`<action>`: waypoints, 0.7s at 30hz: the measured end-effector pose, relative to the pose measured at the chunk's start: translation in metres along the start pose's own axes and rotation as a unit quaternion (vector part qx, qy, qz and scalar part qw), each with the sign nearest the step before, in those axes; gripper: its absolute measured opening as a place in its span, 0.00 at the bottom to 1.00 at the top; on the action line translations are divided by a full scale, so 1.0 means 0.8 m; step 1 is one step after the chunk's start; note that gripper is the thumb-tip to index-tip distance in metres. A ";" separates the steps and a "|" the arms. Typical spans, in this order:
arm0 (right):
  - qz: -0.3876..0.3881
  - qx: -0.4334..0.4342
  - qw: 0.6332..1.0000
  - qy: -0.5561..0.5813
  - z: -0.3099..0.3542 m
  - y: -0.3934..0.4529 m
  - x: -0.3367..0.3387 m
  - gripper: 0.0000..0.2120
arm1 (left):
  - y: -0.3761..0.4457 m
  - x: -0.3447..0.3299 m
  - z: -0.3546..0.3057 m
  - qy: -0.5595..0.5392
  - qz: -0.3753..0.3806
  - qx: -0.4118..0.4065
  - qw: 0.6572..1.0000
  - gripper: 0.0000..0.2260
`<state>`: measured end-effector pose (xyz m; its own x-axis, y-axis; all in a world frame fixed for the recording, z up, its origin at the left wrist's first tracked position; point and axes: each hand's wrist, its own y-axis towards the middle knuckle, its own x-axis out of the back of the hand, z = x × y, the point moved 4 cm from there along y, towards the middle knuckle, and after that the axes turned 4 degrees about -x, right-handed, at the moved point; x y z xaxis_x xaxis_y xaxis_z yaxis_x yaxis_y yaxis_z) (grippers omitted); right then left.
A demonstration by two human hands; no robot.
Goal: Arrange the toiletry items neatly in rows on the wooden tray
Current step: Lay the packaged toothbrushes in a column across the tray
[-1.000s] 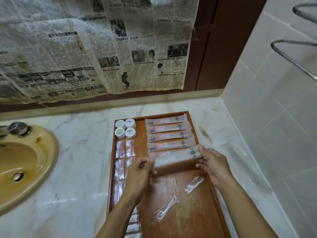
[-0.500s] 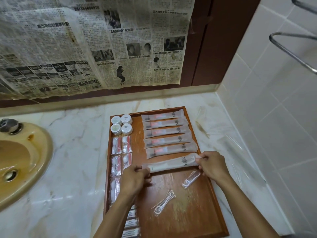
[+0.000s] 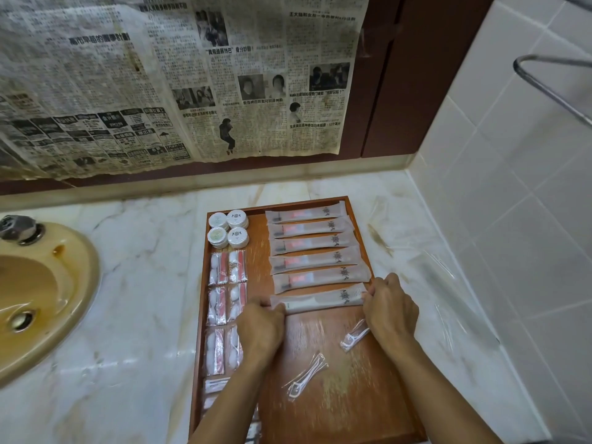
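Note:
A wooden tray lies on the marble counter. Several long toothbrush packets lie in a column at its upper right. Below them a white long packet rests on the tray, held at both ends: my left hand pinches its left end, my right hand its right end. Several round white jars sit at the tray's top left, with rows of cotton-swab packets below. Two clear-wrapped floss picks lie loose on the tray's middle.
A yellow sink is set in the counter at the left. Crumpled clear plastic lies on the counter right of the tray, against the tiled wall. Newspaper hangs on the back wall. A metal rack juts out at upper right.
Both hands lowered the white packet from a tilted hold onto the tray, level under the toothbrush column. The view also shifted slightly downward.

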<state>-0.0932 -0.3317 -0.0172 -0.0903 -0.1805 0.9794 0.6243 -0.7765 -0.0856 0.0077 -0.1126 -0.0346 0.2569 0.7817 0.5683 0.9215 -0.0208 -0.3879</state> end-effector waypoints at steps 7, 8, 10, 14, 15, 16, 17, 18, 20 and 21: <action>-0.015 0.008 1.000 -0.018 -0.002 0.000 -0.004 0.03 | -0.006 -0.004 -0.014 0.048 -0.028 -0.012 0.998 0.08; -0.014 0.007 1.000 -0.019 -0.002 0.001 -0.003 0.03 | -0.006 -0.005 -0.014 0.055 -0.030 -0.011 0.998 0.08; -0.012 0.008 1.000 -0.020 -0.003 0.000 -0.001 0.04 | -0.007 -0.005 -0.015 0.068 -0.033 -0.010 0.997 0.08; -0.010 0.006 1.000 -0.013 -0.005 0.000 0.001 0.04 | -0.010 -0.003 -0.017 0.106 -0.040 -0.010 0.994 0.09; -0.009 0.006 1.000 -0.013 -0.005 0.000 0.000 0.04 | -0.011 -0.003 -0.017 0.113 -0.041 -0.008 0.993 0.09; -0.008 0.005 1.000 -0.013 -0.006 0.000 0.001 0.04 | -0.011 -0.002 -0.018 0.118 -0.040 -0.005 0.992 0.09; -0.008 0.005 1.000 -0.012 -0.006 0.000 0.001 0.04 | -0.011 -0.002 -0.019 0.121 -0.038 -0.003 0.992 0.10; -0.008 0.005 1.000 -0.010 -0.006 -0.001 0.001 0.04 | -0.010 -0.003 -0.019 0.124 -0.036 -0.001 0.992 0.10; -0.006 0.004 1.000 -0.003 -0.007 -0.002 0.002 0.05 | -0.009 -0.003 -0.019 0.125 -0.034 -0.001 0.992 0.11; -0.006 0.002 1.000 0.001 -0.007 -0.002 0.003 0.06 | -0.009 -0.003 -0.018 0.125 -0.033 -0.002 0.992 0.11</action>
<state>-0.0989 -0.3343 -0.0157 -0.0995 -0.1722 0.9800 0.6269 -0.7757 -0.0727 0.0049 -0.1232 -0.0231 0.2599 0.6033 0.7540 0.9394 0.0227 -0.3420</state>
